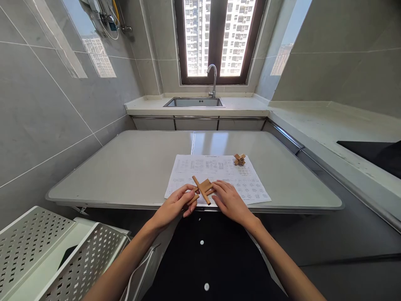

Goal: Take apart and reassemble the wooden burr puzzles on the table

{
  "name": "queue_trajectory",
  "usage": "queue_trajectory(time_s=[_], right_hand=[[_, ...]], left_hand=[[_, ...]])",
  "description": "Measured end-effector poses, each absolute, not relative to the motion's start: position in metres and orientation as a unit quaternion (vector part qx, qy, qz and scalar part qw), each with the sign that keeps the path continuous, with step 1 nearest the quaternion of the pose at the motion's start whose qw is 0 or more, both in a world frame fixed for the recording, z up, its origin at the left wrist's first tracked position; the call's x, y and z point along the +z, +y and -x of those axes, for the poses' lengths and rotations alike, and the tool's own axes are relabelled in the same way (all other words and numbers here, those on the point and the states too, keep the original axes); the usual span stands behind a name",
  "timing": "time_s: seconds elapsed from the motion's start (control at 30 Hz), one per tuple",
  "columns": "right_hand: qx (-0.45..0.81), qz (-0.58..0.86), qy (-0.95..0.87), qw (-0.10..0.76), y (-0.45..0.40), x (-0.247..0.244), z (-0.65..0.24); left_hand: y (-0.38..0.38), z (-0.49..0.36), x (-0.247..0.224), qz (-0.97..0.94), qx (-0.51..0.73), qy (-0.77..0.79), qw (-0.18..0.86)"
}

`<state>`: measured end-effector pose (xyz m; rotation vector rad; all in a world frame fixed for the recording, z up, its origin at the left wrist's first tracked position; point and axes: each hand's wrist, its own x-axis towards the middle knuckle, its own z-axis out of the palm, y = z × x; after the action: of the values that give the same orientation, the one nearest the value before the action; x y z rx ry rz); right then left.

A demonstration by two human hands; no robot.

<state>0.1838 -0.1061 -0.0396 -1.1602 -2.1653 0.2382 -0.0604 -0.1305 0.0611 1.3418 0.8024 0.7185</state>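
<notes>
Left hand (175,203): gripping slim wooden pieces (206,185), joints partly hidden
Right hand (231,201): pinching their other side
Paper sheet (184,169): print too fine to read

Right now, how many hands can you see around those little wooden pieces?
2: the left hand at the left side of the wooden pieces, and the right hand at their right side. Some fingers are partly hidden; no other hand shows.

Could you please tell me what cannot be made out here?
Head view, too small: fine print on the paper sheet.
Head view, behind fingers of the left hand: parts of the wooden pieces.
Head view, cut by right edge: rest of the black object.
</notes>
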Motion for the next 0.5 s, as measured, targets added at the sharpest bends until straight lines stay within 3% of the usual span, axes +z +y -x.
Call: queue_trajectory(time_s=[0.27, 0.5], right_hand=[[0.131, 0.469, -0.802, 0.347, -0.106, -0.031, -0.186], [0.152, 0.471, -0.791, 0.36, -0.113, -0.023, -0.185]], left_hand=[[-0.13, 0.06, 0.057, -0.545, 0.303, 0.338, 0.705], [-0.131, 0.06, 0.057, -0.562, 0.3, 0.341, 0.691]])
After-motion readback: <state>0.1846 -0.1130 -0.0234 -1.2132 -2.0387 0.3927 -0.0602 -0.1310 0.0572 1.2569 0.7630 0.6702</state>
